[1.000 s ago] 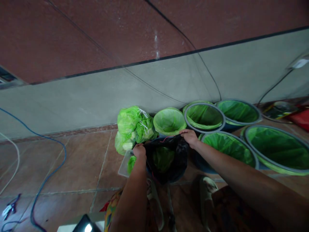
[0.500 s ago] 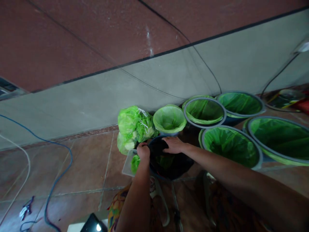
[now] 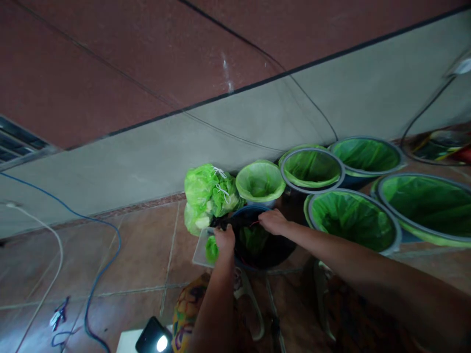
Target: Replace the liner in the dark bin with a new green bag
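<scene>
A blue bin (image 3: 246,211) stands on the floor in front of me, lined with a black garbage bag (image 3: 281,251). Some green material (image 3: 253,239) shows in its dark inside. At the bin's left edge, my left hand (image 3: 225,240) is closed on the bag's gathered black rim. My right hand (image 3: 273,222) pinches a thin red drawstring (image 3: 254,223) at the bin's far edge. Beside my left hand, a clear plastic box (image 3: 201,250) holds a roll of green bags (image 3: 212,249).
Tied green bags (image 3: 200,189) lean by the wall. Several green-lined bins (image 3: 353,220) stand to the right, including a smaller bin (image 3: 260,181) behind the blue one. A blue cable (image 3: 110,264), keys (image 3: 59,314) and a phone (image 3: 152,336) lie at lower left.
My right hand, spread flat against the bag's far edge before, is now closed on the red drawstring. My left hand still grips the rim. The view has shifted slightly left.
</scene>
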Available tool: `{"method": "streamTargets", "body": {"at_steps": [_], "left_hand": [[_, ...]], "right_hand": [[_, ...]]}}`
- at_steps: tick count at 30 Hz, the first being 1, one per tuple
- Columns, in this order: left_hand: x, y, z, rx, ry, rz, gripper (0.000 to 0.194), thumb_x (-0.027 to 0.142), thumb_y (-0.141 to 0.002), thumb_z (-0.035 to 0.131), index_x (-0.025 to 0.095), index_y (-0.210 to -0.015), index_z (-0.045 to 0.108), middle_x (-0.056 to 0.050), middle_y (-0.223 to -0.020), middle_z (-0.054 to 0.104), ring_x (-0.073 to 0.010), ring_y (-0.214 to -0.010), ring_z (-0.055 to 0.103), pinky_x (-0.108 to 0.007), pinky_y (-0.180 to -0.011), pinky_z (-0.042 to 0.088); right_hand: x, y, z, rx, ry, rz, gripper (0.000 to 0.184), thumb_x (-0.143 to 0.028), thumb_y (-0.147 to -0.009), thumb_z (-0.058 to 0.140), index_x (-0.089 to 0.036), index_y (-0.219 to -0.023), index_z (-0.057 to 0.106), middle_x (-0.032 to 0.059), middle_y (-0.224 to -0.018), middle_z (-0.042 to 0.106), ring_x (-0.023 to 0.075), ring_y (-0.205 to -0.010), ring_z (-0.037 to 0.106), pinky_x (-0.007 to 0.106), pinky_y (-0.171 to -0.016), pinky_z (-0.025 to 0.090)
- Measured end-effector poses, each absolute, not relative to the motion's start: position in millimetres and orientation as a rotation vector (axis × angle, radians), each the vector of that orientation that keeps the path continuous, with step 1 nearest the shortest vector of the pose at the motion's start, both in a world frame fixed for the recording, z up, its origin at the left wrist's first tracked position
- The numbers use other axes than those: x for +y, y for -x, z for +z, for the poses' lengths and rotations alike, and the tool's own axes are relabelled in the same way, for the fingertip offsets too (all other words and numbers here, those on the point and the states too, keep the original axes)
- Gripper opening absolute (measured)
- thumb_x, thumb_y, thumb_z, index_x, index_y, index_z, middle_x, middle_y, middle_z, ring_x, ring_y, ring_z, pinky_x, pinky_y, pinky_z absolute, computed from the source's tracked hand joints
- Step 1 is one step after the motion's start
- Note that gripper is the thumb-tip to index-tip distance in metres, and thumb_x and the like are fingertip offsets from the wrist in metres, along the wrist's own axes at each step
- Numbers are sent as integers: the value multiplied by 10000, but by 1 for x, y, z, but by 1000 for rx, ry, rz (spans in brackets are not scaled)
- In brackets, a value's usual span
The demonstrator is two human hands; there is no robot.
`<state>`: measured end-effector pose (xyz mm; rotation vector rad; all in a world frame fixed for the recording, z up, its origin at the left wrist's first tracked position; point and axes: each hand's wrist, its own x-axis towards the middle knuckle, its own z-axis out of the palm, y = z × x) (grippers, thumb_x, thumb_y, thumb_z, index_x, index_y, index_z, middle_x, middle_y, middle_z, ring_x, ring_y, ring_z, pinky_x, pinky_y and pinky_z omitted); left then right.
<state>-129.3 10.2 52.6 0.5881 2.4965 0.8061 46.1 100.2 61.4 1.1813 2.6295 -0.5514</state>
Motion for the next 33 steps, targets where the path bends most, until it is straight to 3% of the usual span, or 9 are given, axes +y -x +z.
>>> {"method": "streamTargets", "body": {"at_steps": [2,5,9,13,19,23,27,33], "left_hand": [[-16,105,52,2424,-544,808,413,274,-729,656,89,-1096,619,-200,-1043,684,-299,-1022,644,-330,-800,479],[-55,65,43,2325,-470,791,308,194,-668,680,118,-964,640,-116,-803,699,-245,-785,675,-303,-647,490],[-78,37,31,1997,-309,839,48,195,-683,611,154,-699,594,0,-512,567,-138,-454,537,-231,-436,385],[-75,47,48,1918,-338,866,121,218,-692,583,165,-590,545,24,-465,521,-83,-376,431,-195,-391,313],[-56,77,130,1798,-677,1042,186,292,-685,663,152,-807,655,-4,-596,631,-81,-479,515,-190,-483,386],[-37,94,176,1805,-906,1191,222,334,-714,658,146,-826,694,-27,-700,672,-113,-629,587,-220,-602,447],[-19,109,191,1782,-1074,1217,238,353,-748,636,145,-837,709,-34,-764,690,-135,-708,605,-256,-692,460],[1,128,183,1772,-1032,1096,422,249,-684,676,123,-1084,633,-7,-656,663,-134,-605,583,-256,-643,436]], "right_hand": [[103,-49,64,2650,-1210,-552,267,-255,-904,462,-160,-912,712,134,-993,712,262,-968,646,332,-814,432],[103,-54,67,2662,-1242,-558,276,-260,-901,463,-152,-908,716,141,-987,713,266,-950,657,316,-777,452],[100,-58,75,2678,-1276,-562,296,-264,-904,457,-135,-898,724,157,-972,715,266,-949,662,303,-771,468],[99,-62,91,2709,-1314,-563,259,-254,-885,504,-123,-872,727,159,-925,719,254,-917,669,279,-777,467],[101,-65,121,2821,-1338,-557,301,-249,-920,435,-135,-920,714,152,-958,710,255,-950,648,284,-784,446],[102,-59,141,2937,-1450,-649,363,-279,-955,364,-165,-928,707,112,-947,707,215,-890,644,271,-752,428],[105,-51,149,3029,-1542,-918,335,-296,-950,408,-163,-915,714,86,-953,702,155,-842,629,226,-739,406],[109,-47,151,2804,-1619,-1096,441,-374,-955,390,-128,-791,716,94,-757,710,164,-715,635,233,-595,377]]}}
